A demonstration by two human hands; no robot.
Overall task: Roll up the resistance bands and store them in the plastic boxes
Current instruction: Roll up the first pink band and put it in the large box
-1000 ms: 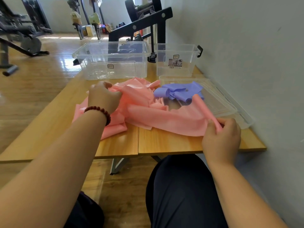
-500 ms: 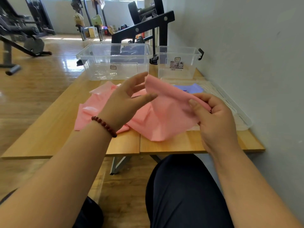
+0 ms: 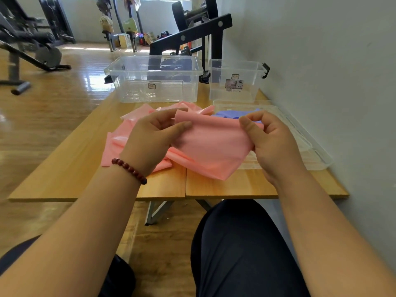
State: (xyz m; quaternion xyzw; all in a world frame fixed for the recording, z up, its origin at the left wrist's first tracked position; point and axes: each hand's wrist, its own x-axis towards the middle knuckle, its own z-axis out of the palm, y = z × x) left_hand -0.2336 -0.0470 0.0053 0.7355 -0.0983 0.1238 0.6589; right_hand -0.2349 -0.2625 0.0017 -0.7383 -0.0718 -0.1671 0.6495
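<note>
Left hand (image 3: 150,138) has closed its grip on the pink band's (image 3: 212,146) raised end, right hand (image 3: 272,142) pinching opposite; person should square that edge, then roll tightly and evenly.

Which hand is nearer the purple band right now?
Right. The right hand pinches one end of the pink band just in front of the purple band, partly covering it in view. The left hand pinches the other end, farther left.
</note>
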